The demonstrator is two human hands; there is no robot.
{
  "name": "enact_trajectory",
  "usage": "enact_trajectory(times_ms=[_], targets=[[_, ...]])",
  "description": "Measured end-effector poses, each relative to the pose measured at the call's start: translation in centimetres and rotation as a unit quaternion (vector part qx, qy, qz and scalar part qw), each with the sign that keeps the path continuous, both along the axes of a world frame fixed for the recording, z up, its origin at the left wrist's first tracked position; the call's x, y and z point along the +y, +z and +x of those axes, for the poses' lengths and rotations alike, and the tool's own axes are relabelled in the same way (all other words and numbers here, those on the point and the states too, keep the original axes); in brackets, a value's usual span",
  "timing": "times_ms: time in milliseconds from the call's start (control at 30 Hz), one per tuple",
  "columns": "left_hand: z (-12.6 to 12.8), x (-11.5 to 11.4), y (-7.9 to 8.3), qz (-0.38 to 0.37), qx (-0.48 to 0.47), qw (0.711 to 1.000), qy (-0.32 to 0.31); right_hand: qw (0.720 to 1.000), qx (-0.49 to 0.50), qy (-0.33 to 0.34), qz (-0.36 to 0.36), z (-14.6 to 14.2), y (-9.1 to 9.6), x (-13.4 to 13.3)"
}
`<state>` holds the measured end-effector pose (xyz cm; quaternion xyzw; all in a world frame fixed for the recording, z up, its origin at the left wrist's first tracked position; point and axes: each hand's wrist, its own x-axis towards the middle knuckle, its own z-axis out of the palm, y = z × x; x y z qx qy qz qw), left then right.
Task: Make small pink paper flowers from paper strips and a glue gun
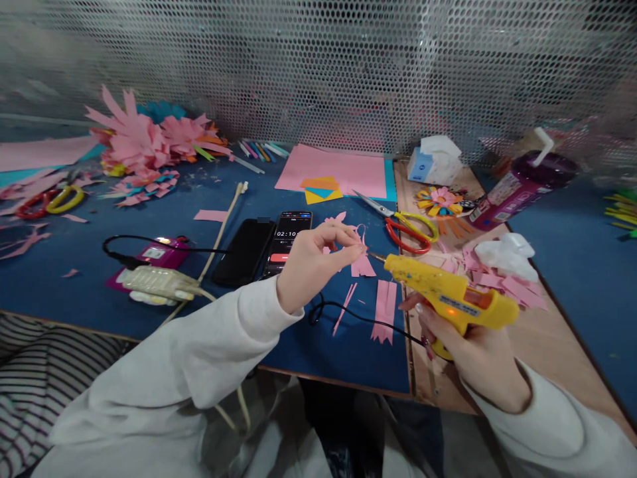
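Note:
My right hand [462, 345] grips the handle of a yellow hot glue gun [438, 285], whose small orange light glows. Its metal nozzle points left, close to the fingertips of my left hand [323, 255]. Those fingers are pinched together at a piece of cut pink paper [364, 264], partly hidden behind them. Just below lie a notched pink paper strip [384, 311] and thin pink slivers [344, 309] on the blue table. The gun's black cord [358, 312] runs leftward under my left wrist.
Scissors with red and yellow handles [411, 231] lie beyond the gun. Two phones [243, 252] and a power strip [159, 284] are on the left. Pink paper flowers [139, 136] stand at the back left. A purple bottle with a straw [522, 189] and a tissue pack [434, 161] are at the right.

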<state>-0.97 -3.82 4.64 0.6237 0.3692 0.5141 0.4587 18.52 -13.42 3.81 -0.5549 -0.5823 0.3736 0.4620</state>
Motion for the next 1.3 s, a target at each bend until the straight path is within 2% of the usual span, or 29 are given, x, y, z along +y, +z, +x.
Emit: enact_trajectory(times_ms=[267,667,1033,1300], targets=[[0.01,-0.13,0.17,-0.008,0.01,1.0,0.0,1.0,0.011,0.01,-0.011,0.33,-0.66,-0.15],[-0.11,-0.16,0.25,-0.023,0.017,1.0,-0.004,1.0,0.009,0.01,-0.002,0.29,-0.31,-0.11],[0.02,-0.03,-0.05,-0.037,-0.026,0.999,-0.013,0.999,-0.003,0.017,0.027,0.02,0.02,-0.06],[-0.01,-0.02,-0.09,-0.042,-0.04,0.998,-0.015,1.0,0.001,0.016,0.019,0.1,-0.85,-0.15]])
